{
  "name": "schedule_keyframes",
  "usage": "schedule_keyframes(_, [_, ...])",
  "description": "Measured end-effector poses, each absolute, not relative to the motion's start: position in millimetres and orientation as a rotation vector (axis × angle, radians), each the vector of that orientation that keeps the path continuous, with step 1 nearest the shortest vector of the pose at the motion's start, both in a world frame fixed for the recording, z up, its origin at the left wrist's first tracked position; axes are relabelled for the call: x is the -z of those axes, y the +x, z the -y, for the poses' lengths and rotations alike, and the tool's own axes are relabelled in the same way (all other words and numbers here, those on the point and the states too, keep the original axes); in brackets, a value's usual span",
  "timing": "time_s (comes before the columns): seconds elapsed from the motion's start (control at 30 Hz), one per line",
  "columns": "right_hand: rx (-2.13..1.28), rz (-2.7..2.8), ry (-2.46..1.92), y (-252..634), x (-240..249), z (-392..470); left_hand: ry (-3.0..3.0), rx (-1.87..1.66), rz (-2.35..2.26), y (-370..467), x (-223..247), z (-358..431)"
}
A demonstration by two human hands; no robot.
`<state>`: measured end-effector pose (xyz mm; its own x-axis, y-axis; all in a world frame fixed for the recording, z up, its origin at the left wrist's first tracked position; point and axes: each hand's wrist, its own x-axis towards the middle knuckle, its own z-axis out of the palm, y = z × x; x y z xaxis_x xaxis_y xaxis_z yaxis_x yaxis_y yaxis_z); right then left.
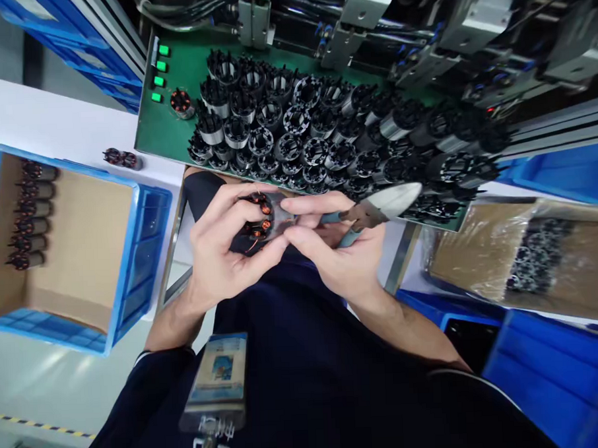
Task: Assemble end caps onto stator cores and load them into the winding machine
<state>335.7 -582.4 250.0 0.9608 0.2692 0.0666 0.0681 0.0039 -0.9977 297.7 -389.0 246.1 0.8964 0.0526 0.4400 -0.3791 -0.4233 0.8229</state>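
My left hand (230, 243) is closed around a motor stator (263, 219) with copper windings, held just in front of the green bench's edge. Fingers and thumb wrap its black slotted end. My right hand (342, 248) grips a pair of scissors (377, 207) with grey-blue handles, the broad metal blades pointing right, away from the stator. Its thumb and index fingertips also reach the stator's near side, close to my left thumb. Whether they pinch a wire there is too small to tell.
Many unwound stators (290, 145) stand in rows on the green bench (161, 134), beside green buttons (158, 81). One wound stator (181, 103) is there too. At left, a blue crate (132, 258) holds several wound stators (31, 226). A carton (463, 250) sits at right; machinery (368, 3) hangs behind.
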Motion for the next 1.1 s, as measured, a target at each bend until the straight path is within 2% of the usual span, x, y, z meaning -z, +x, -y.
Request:
schedule_keyframes(0.13, [-0.167, 0.249, -1.565, 336.8, -254.5, 582.9, 2.029, -0.487, 0.286, 297.7, -242.3, 388.2])
schedule_keyframes(0.3, [-0.545, 0.355, -1.476, 348.3, -261.9, 599.2, 2.095, -0.457, 0.283, 296.0, -231.5, 383.0])
schedule_keyframes(0.43, [-0.867, 0.275, -1.157, 353.5, -259.7, 617.8, 2.093, -0.548, 0.296, 298.1, -220.5, 379.7])
schedule_keyframes(0.53, [-0.977, 0.173, -0.821, 348.8, -254.0, 627.7, 1.926, -0.506, 0.299, 297.6, -213.7, 384.8])
schedule_keyframes(0.63, [-0.939, 0.149, -0.786, 340.9, -256.0, 630.2, 1.643, -0.369, 0.17, 292.2, -207.6, 401.0])
schedule_keyframes(0.8, [-0.794, 0.188, -1.251, 337.6, -271.3, 628.5, 1.232, -0.153, -0.118, 283.1, -208.4, 428.6])
schedule_keyframes(0.9, [-0.713, 0.256, -1.361, 341.8, -273.9, 632.1, 1.196, -0.095, -0.134, 283.4, -214.4, 430.8])
schedule_keyframes(1.1, [-0.38, 0.322, -1.723, 329.6, -272.7, 640.3, 1.323, -0.214, -0.205, 286.5, -206.2, 429.0])
